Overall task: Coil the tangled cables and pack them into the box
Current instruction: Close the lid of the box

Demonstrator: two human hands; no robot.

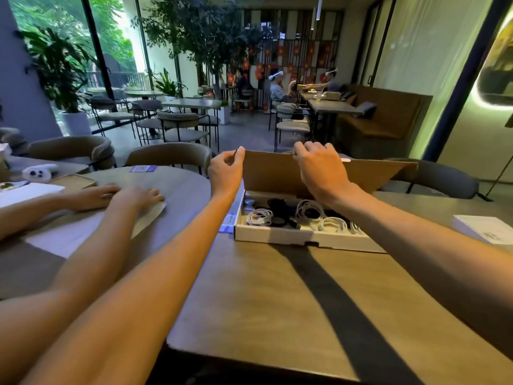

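A flat white cardboard box (305,238) lies on the table ahead of me, its brown lid (272,173) standing up at the far side. Inside lie coiled white cables (308,211) and coiled black cables (279,208). My left hand (226,169) pinches the lid's top edge near its left corner. My right hand (319,165) grips the same top edge further right, fingers curled over it. My right forearm hides part of the box's right half.
Another person's hands (133,197) press on white paper on the round table to my left. A white box (484,229) sits at the right. A dark strap (333,301) runs across the table toward me. Chairs stand behind the tables.
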